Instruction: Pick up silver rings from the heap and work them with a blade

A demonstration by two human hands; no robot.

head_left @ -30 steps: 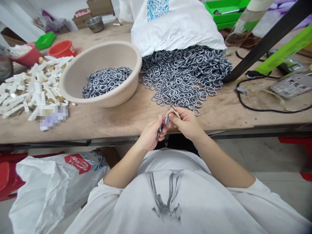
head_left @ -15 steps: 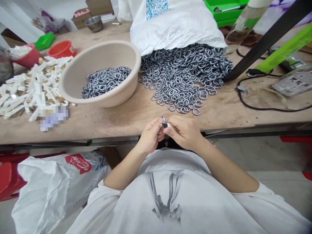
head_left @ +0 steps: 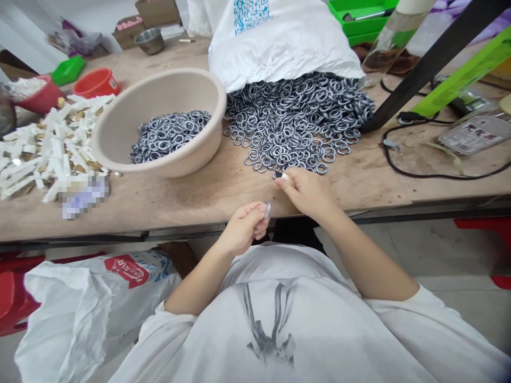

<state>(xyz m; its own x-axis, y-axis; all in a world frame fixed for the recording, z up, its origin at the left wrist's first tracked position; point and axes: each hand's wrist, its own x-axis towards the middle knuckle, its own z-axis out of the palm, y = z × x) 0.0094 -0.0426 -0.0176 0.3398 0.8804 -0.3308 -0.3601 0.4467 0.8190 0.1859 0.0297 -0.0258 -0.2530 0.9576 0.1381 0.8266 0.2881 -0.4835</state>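
My left hand (head_left: 244, 229) is closed near the table's front edge, and a grey metal ring (head_left: 268, 209) sticks out between its thumb and finger. Farther forward, at the near edge of the ring pile (head_left: 295, 122), is my right hand (head_left: 312, 192). Its thumb and fingers grip a small pale tool with a black tip (head_left: 279, 175); the rest of the tool is hidden in the hand. That tip is beside or touching a loose ring at the pile's front; I cannot tell which. The two hands are apart.
Left of the pile, a beige basin (head_left: 217, 133) holds many similar rings. A white sack (head_left: 287, 48) lies open behind the pile. White scraps (head_left: 59, 143) cover the left side. A dark slanted post (head_left: 423, 74) and a black cable (head_left: 423, 169) are on the right.
My right hand has moved away from my left, forward to the edge of the ring pile, with the black-tipped tool. My left hand keeps hold of the ring near the table edge.
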